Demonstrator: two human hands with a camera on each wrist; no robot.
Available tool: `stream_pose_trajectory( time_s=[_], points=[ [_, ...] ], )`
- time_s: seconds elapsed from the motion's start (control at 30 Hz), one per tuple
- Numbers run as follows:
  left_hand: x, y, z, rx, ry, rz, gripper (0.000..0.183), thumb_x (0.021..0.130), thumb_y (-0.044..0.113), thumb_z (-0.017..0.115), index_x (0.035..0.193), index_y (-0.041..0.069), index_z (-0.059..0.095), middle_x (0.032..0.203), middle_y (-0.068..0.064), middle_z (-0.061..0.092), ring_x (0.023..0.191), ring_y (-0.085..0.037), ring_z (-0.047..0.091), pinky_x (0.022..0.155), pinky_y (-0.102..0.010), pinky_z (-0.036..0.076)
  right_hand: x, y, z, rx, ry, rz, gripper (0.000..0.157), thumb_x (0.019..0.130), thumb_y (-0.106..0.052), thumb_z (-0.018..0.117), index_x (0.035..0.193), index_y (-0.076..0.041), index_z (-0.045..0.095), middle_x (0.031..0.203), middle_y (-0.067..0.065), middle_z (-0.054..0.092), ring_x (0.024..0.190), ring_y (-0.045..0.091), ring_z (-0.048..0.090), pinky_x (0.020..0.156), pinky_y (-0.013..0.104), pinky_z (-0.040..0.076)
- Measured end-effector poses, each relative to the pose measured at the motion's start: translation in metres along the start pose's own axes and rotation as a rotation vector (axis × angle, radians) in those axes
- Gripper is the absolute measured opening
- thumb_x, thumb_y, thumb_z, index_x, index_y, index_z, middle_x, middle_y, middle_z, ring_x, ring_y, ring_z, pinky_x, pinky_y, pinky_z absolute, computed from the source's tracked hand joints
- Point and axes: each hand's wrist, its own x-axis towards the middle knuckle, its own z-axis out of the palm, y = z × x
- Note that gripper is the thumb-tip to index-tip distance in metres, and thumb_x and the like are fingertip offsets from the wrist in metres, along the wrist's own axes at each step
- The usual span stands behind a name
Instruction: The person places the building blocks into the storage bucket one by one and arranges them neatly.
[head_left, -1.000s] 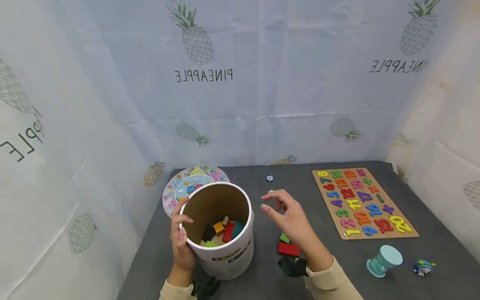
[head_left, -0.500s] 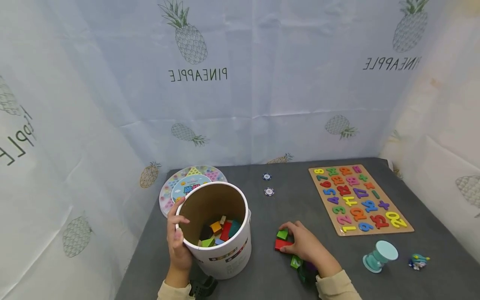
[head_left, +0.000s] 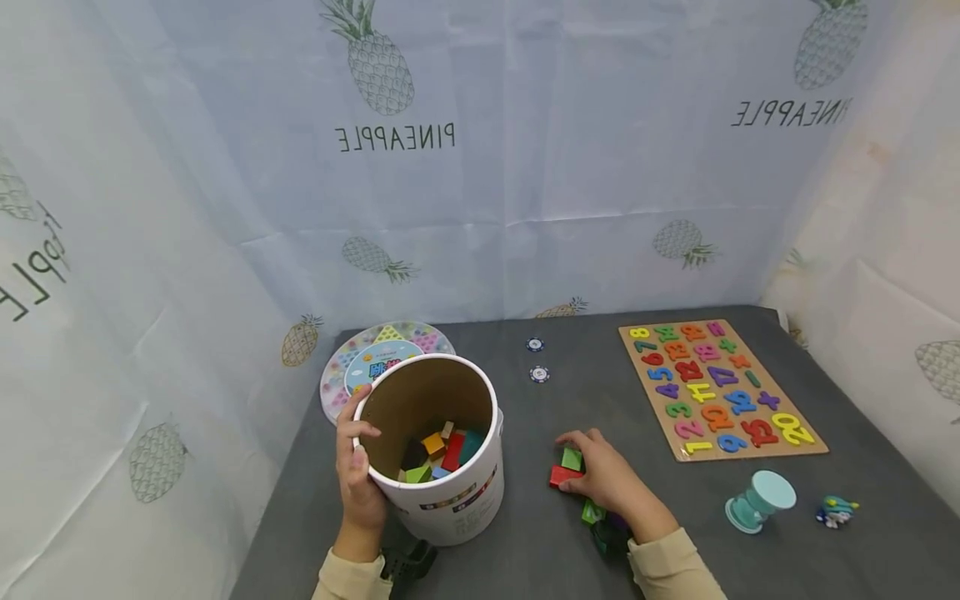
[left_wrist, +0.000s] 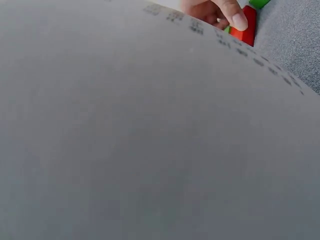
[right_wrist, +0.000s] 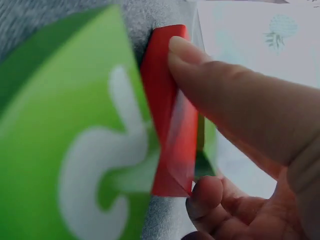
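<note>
My left hand (head_left: 360, 496) grips the rim of a white bucket (head_left: 461, 500), which leans slightly toward me. Inside it lie several coloured blocks, among them an orange block (head_left: 433, 443). To the right of the bucket, my right hand (head_left: 611, 479) pinches a red block (head_left: 562, 476) and a green block (head_left: 572, 459) lying against each other on the table. In the right wrist view the thumb presses the red block (right_wrist: 162, 90), with the fingers curled on its far side. A green block with a white figure (right_wrist: 85, 145) lies closer to that camera.
A round game board (head_left: 337, 379) lies behind the bucket. Two poker chips (head_left: 539, 374) are at the middle back of the dark table (head_left: 517, 550). On the right are a wooden number board (head_left: 682, 425), a turquoise cup-shaped stand (head_left: 761, 502) and a small figurine (head_left: 836, 512).
From above the table beside the bucket, my right hand has come down to the red and green blocks and taken hold of them. The left hand has stayed on the bucket.
</note>
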Motion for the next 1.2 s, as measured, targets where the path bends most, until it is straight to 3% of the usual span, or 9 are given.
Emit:
stream_pose_trajectory(
  time_s=[0.07, 0.17, 0.3, 0.43, 0.6, 0.73, 0.83, 1.03, 1.2],
  points=[
    [0.0, -0.001, 0.0, 0.001, -0.002, 0.006, 0.029, 0.095, 0.023, 0.027, 0.095, 0.001, 0.047, 0.144, -0.032, 0.026, 0.123, -0.049, 0.029, 0.097, -0.044, 0.03, 0.001, -0.001, 0.0, 0.018, -0.012, 0.017, 0.053, 0.067, -0.022, 0.086, 0.114, -0.019, 0.062, 0.097, 0.003, 0.046, 0.078, 0.015, 0.049, 0.074, 0.038, 0.046],
    [0.0, -0.001, 0.0, 0.002, -0.001, 0.014, 0.029, 0.095, 0.023, 0.028, 0.095, 0.001, 0.047, 0.144, -0.032, 0.027, 0.124, -0.049, 0.029, 0.097, -0.045, 0.03, 0.002, -0.002, 0.0, 0.047, 0.009, 0.019, 0.04, 0.067, -0.018, 0.086, 0.1, -0.021, 0.065, 0.091, 0.001, 0.044, 0.075, 0.014, 0.047, 0.071, 0.035, 0.044],
    [0.0, -0.001, 0.0, 0.013, -0.003, 0.018, 0.029, 0.095, 0.023, 0.028, 0.095, 0.002, 0.047, 0.144, -0.032, 0.027, 0.125, -0.047, 0.029, 0.098, -0.045, 0.029, 0.002, -0.004, -0.003, 0.056, 0.086, -0.009, 0.028, 0.07, -0.011, 0.084, 0.085, -0.023, 0.064, 0.081, -0.003, 0.045, 0.07, 0.013, 0.046, 0.066, 0.033, 0.043],
    [0.0, -0.001, 0.0, 0.035, -0.008, 0.021, 0.029, 0.095, 0.023, 0.027, 0.095, 0.001, 0.047, 0.143, -0.032, 0.027, 0.125, -0.047, 0.028, 0.098, -0.045, 0.029, 0.0, -0.024, -0.024, 0.107, 0.189, -0.046, 0.025, 0.075, -0.008, 0.08, 0.091, -0.022, 0.067, 0.082, -0.004, 0.048, 0.068, 0.012, 0.046, 0.062, 0.029, 0.043],
    [0.0, -0.001, -0.001, 0.042, -0.003, 0.026, 0.029, 0.095, 0.023, 0.027, 0.095, 0.002, 0.047, 0.143, -0.032, 0.028, 0.126, -0.047, 0.028, 0.099, -0.045, 0.028, -0.002, -0.08, -0.064, 0.28, 0.371, -0.26, 0.038, 0.077, -0.006, 0.078, 0.109, -0.022, 0.064, 0.093, -0.005, 0.051, 0.076, 0.011, 0.053, 0.067, 0.024, 0.05],
    [0.0, -0.001, -0.001, 0.037, -0.002, 0.03, 0.029, 0.095, 0.023, 0.028, 0.095, 0.002, 0.047, 0.143, -0.032, 0.028, 0.127, -0.047, 0.027, 0.099, -0.045, 0.027, -0.002, -0.127, -0.079, 0.371, 0.438, -0.449, 0.043, 0.075, -0.011, 0.08, 0.112, -0.022, 0.062, 0.102, -0.01, 0.055, 0.086, 0.009, 0.055, 0.074, 0.028, 0.052],
    [0.001, -0.002, -0.001, 0.036, -0.001, 0.031, 0.029, 0.095, 0.023, 0.028, 0.095, 0.001, 0.048, 0.143, -0.032, 0.028, 0.128, -0.046, 0.027, 0.1, -0.045, 0.027, 0.003, -0.153, -0.073, 0.377, 0.412, -0.496, 0.039, 0.075, -0.019, 0.081, 0.109, -0.025, 0.063, 0.102, -0.011, 0.056, 0.092, 0.012, 0.052, 0.076, 0.033, 0.048],
    [-0.001, -0.003, -0.001, 0.045, -0.011, 0.021, 0.031, 0.095, 0.023, 0.026, 0.096, -0.001, 0.045, 0.144, -0.031, 0.027, 0.126, -0.046, 0.029, 0.099, -0.042, 0.032, 0.02, -0.173, -0.045, 0.327, 0.256, -0.397, 0.029, 0.079, -0.032, 0.078, 0.103, -0.03, 0.062, 0.091, -0.005, 0.047, 0.083, 0.016, 0.043, 0.064, 0.033, 0.042],
    [-0.002, -0.001, -0.001, 0.045, -0.012, 0.011, 0.03, 0.095, 0.022, 0.025, 0.096, 0.0, 0.045, 0.144, -0.031, 0.026, 0.124, -0.048, 0.03, 0.098, -0.04, 0.036, 0.021, -0.173, -0.04, 0.318, 0.28, -0.416, 0.029, 0.078, -0.03, 0.079, 0.101, -0.032, 0.062, 0.093, -0.01, 0.049, 0.085, 0.01, 0.041, 0.065, 0.033, 0.043]
  ],
)
